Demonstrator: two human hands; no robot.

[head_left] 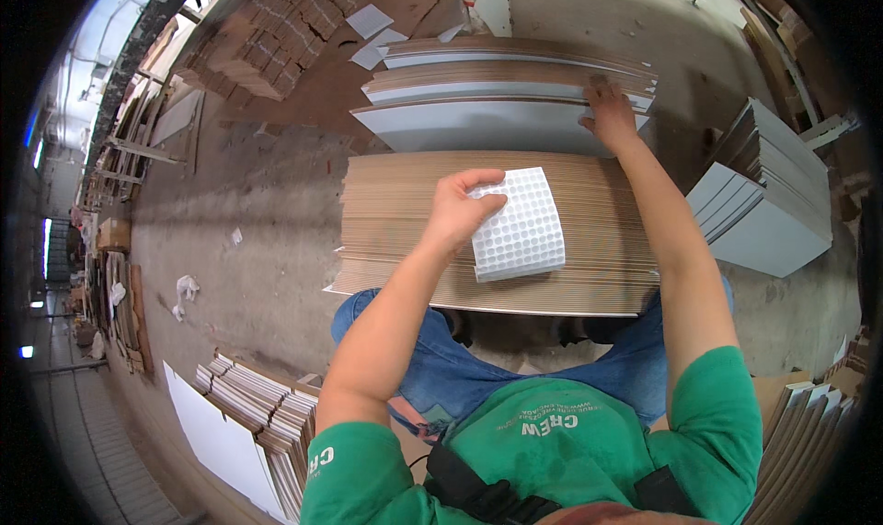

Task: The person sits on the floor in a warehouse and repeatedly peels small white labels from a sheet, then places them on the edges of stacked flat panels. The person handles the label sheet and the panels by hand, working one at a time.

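Note:
My left hand (458, 211) holds a white sheet covered in rows of small round dots (520, 226), its fingers curled over the sheet's upper left corner. The sheet hovers over a fanned stack of thin brown boards (395, 231) lying in front of my knees. My right hand (610, 113) reaches farther out and rests palm down on a stack of grey-faced boards (478, 125), fingers spread near that stack's right end. My legs in blue jeans show below the brown stack.
More grey-faced board stacks lie at the right (763, 203) and lower left (248, 415). Brown cardboard pieces (267, 38) are heaped at the upper left. White scraps (186, 291) lie on the concrete floor (248, 212). Shelving runs along the far left.

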